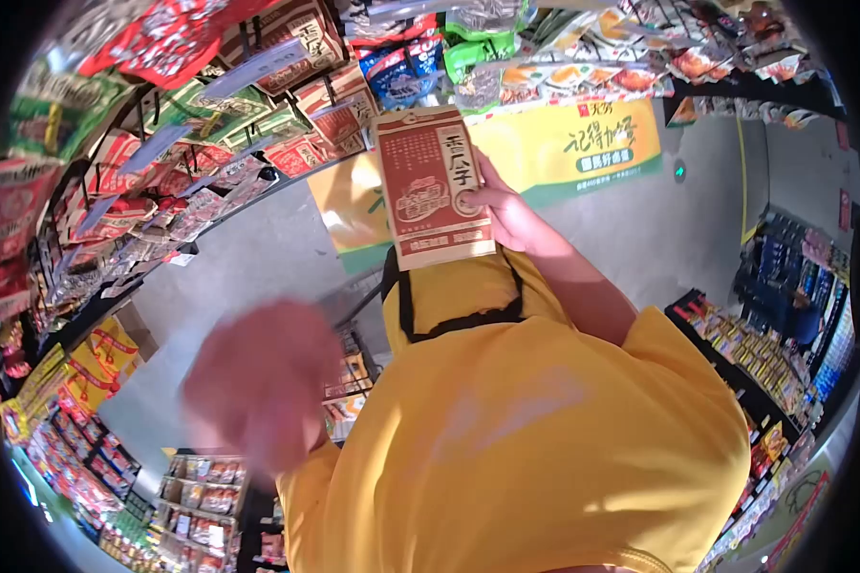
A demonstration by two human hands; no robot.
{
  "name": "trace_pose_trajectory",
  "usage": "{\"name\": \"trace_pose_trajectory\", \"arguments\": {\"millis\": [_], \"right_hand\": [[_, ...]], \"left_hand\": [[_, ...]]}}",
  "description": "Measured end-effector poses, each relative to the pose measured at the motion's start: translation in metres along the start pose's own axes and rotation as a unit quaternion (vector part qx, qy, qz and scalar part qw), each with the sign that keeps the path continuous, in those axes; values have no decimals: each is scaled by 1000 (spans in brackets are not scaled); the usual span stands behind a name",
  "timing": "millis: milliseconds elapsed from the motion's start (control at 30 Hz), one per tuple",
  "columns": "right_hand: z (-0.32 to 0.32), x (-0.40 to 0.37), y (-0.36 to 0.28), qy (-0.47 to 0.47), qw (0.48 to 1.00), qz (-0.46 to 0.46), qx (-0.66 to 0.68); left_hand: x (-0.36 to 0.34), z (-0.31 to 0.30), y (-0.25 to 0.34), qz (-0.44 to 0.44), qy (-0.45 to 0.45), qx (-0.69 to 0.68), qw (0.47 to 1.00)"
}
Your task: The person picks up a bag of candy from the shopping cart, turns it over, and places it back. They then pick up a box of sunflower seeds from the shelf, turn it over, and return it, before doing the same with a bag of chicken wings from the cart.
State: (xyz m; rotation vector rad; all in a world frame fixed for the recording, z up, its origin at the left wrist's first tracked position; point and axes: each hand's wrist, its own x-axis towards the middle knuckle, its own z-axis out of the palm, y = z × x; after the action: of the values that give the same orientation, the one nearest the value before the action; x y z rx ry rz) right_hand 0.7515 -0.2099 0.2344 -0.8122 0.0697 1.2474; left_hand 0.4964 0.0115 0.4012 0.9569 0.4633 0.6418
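Observation:
My right hand (503, 208) grips a brown-and-red packet of sunflower seeds (423, 177) by its right edge. The thumb lies on the printed front, while the other fingers are hidden behind. The packet stands nearly upright in front of my chest, face toward me, tilted slightly. My left hand (266, 368) is raised at the left, apart from the packet. Motion smears it so much that its fingers cannot be made out.
Shelves with hanging snack packets (191, 129) curve along the left and far side. A yellow floor sticker (583, 153) lies on the grey floor (248, 248) ahead. Yellow cartons (100, 358) stand at the left. More stocked shelves (760, 358) are at the right.

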Motion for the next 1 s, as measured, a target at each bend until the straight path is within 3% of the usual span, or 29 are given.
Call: {"name": "trace_pose_trajectory", "arguments": {"millis": [33, 67, 133, 200, 233, 367, 433, 467, 533, 767, 833, 867, 933, 967, 1000], "right_hand": [[-1, 7, -1, -14, 1000, -2, -7], [2, 12, -2, -18, 1000, 13, -6], [9, 21, 0, -56, 998, 17, -2], [13, 29, -8, -110, 994, 26, -8], [14, 33, -10, -116, 993, 31, -7], [8, 51, -13, -125, 988, 75, -55], [6, 59, -20, -132, 986, 80, -68], [4, 62, -26, -126, 984, 91, -88], [3, 68, -37, -129, 982, 101, -98], [-7, 80, -75, -157, 971, 142, -112], [-14, 83, -79, -164, 967, 144, -131], [-20, 85, -82, -174, 964, 153, -128], [-21, 84, -91, -174, 963, 159, -131], [-22, 84, -96, -172, 962, 164, -136], [-25, 84, -101, -178, 960, 163, -143]], "left_hand": [[8, 25, 3, 11, 1, -8, 1000], [-30, 37, 34, 24, -20, -22, 999], [-72, 128, 50, 50, -56, -39, 996], [-73, 180, 75, 76, -93, -46, 992], [-27, 205, 75, 85, -112, -47, 989], [-32, 237, 88, 7, -19, 58, 998], [-22, 266, 88, -79, 154, 71, 982], [-15, 276, 82, -81, 159, 76, 981], [3, 292, 69, -19, 154, 21, 988], [43, 324, 46, -95, 126, 106, 982], [58, 319, 20, 73, -19, -42, 996], [58, 314, 20, 71, -17, -39, 997], [62, 303, 27, -35, -149, -78, 985], [57, 316, 21, -33, -145, -75, 986], [62, 343, 9, 30, 1, -38, 999]]}}
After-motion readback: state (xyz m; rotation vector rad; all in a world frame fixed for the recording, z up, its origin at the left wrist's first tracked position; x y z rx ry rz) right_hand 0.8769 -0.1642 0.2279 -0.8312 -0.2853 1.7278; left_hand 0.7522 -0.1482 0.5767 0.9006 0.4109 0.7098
